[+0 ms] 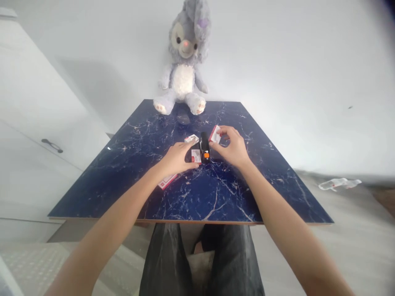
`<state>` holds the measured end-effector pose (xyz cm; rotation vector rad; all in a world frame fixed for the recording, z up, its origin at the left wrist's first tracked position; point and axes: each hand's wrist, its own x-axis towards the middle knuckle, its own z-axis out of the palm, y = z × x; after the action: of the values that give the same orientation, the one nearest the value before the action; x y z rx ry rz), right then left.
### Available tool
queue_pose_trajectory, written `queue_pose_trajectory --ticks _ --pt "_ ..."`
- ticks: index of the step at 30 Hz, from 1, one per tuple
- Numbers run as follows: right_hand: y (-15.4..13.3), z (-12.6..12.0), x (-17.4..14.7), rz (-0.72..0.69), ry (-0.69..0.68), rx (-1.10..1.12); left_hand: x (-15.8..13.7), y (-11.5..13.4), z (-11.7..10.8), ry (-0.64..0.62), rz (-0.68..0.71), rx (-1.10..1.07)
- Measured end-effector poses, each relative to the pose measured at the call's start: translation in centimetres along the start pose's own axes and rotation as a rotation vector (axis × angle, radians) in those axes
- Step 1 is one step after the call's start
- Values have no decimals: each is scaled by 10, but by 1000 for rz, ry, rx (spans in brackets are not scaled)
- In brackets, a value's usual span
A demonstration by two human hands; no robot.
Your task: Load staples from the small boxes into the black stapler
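Note:
My right hand point(231, 144) pinches a small red-and-white box point(215, 135) between thumb and fingers, just right of a black elongated object with an orange part point(204, 148). To the left of that object is my left hand point(179, 157), its thumb and fingers spread apart. Between them lies another small white-and-red box point(196, 156), close to the thumb. The left fingertips are at a third small box point(191, 138); whether they press on it I cannot tell. A flat red-and-white box point(167, 181) lies partly hidden beneath my left wrist.
All this lies on a dark blue marble-patterned table point(216, 193). A grey plush rabbit point(183, 61) sits at its back edge against the wall. White cabinet doors with a dark handle point(52, 145) stand at left. Clear plastic packaging point(338, 183) lies on the floor at right.

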<state>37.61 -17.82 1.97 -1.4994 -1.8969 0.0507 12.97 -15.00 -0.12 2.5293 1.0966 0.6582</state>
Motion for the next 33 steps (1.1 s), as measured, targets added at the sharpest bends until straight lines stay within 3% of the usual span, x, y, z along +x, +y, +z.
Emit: queue_pose_trajectory --ticks 5,8,10,13,16,18,26,33 --pt "-32 27 -10 -233 -87 -19 -5 -19 -21 75 -52 -218" --pt "-32 34 -13 -314 -171 -17 -9 -17 -22 -7 -2 -216" --pt "-26 32 -13 -262 -112 40 -10 -12 -18 -64 71 -178" --pt "-12 29 -8 -12 30 190 -9 -4 -10 -61 117 -121" --pt "1 33 -3 193 -63 280 -7 -1 -6 -26 102 -117" --pt "7 37 -2 220 -162 313 -6 0 -5 -14 78 -124" --pt "7 41 -4 303 -343 555 -8 5 -7 -76 -5 -111" --pt "4 43 -8 385 -374 687 -10 9 -12 -137 -69 -131"
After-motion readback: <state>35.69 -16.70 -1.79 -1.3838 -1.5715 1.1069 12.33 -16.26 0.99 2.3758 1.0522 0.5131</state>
